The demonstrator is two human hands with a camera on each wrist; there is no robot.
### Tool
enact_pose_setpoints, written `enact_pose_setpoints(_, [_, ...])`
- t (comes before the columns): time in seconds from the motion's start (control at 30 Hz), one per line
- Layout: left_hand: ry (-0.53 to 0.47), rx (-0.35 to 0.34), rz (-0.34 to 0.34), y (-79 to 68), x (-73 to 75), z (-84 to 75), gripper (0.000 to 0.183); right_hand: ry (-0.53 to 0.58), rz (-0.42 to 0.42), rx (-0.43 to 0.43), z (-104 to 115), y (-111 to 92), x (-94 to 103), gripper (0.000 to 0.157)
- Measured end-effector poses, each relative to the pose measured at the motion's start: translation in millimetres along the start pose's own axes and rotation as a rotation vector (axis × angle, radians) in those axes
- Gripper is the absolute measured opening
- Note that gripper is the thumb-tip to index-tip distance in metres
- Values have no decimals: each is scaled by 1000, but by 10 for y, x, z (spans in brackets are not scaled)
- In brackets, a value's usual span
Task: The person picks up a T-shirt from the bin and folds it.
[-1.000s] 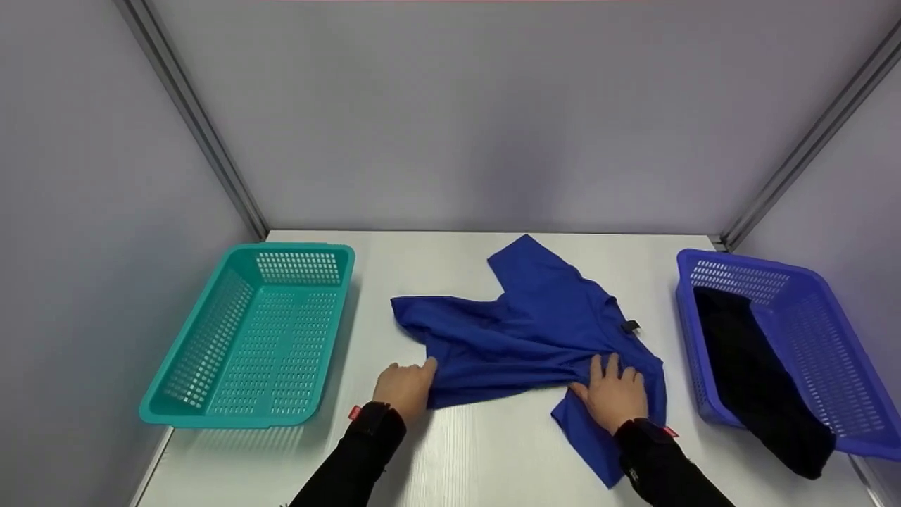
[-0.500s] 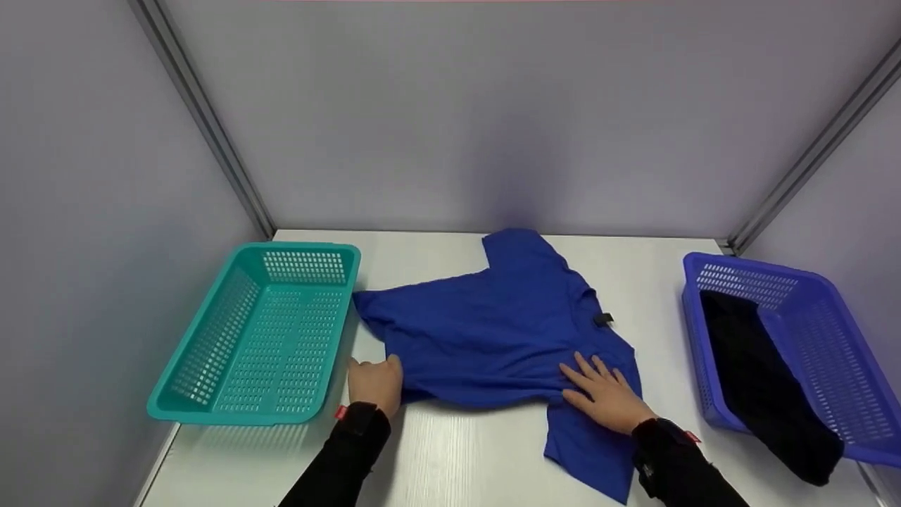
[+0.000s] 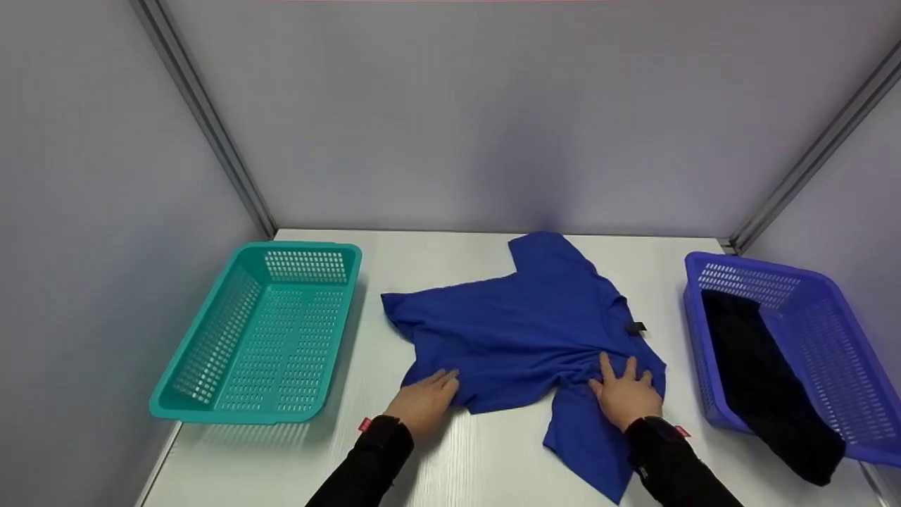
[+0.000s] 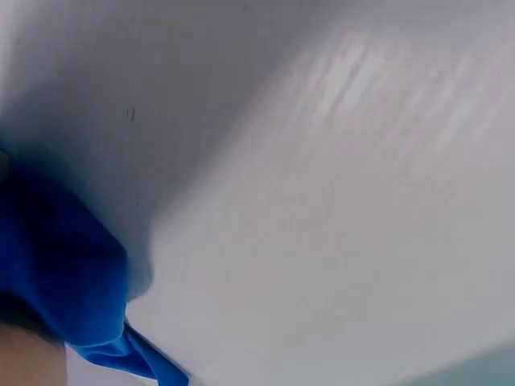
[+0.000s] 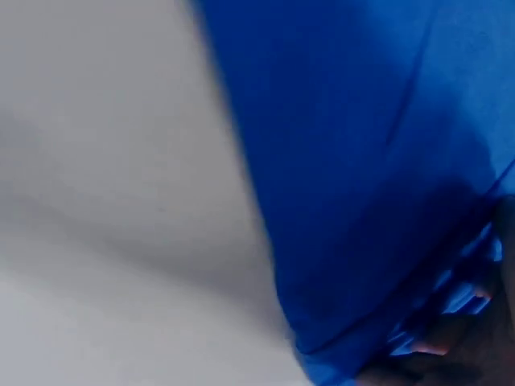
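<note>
A blue short-sleeved T-shirt [image 3: 493,317] lies spread on the white table, its collar with a black tag toward the right and its hem toward the left. My left hand [image 3: 424,403] rests on the shirt's near edge by the hem, fingers extended over the cloth. In the left wrist view, only a bit of that hand shows beside a raised fold of blue cloth [image 4: 64,249]. With spread fingers, my right hand [image 3: 626,400] presses on the shirt near the shoulder, above the near sleeve [image 3: 584,443]. Small creases gather around its fingertips, and the right wrist view shows bunched cloth [image 5: 362,201] there.
A teal perforated basket [image 3: 158,403] stands on the left side of the table [image 3: 486,465]. On the right is a purple basket [image 3: 830,296] with a black garment [image 3: 760,380] draped over its near rim. Grey walls [image 3: 450,127] enclose the back and sides.
The shirt shifted left with my hands, then back right. My left hand, earlier curled at the hem's near corner, has moved right and now lies flatter on the cloth. The shirt's body is smoother.
</note>
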State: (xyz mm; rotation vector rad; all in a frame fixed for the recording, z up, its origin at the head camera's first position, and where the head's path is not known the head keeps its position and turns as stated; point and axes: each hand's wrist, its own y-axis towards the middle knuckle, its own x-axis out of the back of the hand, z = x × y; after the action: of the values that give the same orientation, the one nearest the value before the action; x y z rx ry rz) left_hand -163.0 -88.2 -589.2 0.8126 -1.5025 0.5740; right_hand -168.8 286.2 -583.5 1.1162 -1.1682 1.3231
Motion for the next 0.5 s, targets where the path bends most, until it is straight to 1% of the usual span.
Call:
enact_pose_setpoints(0.07, [-3,40,-28,17,-31,3,19,0,29,-17,3,4,34,62])
enact_pose_setpoints(0.13, [5,87,-68,29,-49,41,20,39,82,1,3,20,71,65])
enact_pose_setpoints(0.17, [11,114,-88,33,-56,72,21,68,115,25,-1,32,87,68])
enact_pose_setpoints(0.23, [5,182,-116,29,-55,146,23,164,194,94,-11,55,113,72])
enact_pose_setpoints(0.3, [-5,265,-129,8,-47,226,27,261,281,182,-23,75,123,76])
enact_pose_setpoints(0.37, [-18,347,-139,-16,-28,298,30,321,346,273,-34,87,112,78])
enact_pose_setpoints(0.4, [-27,380,-140,-29,-16,327,30,338,362,311,-36,87,105,78])
enact_pose_setpoints(0.43, [-35,404,-141,-40,-2,347,29,331,362,339,-37,84,94,77])
enact_pose_setpoints(0.5, [-46,426,-137,-44,24,365,26,285,310,361,-38,65,81,75])
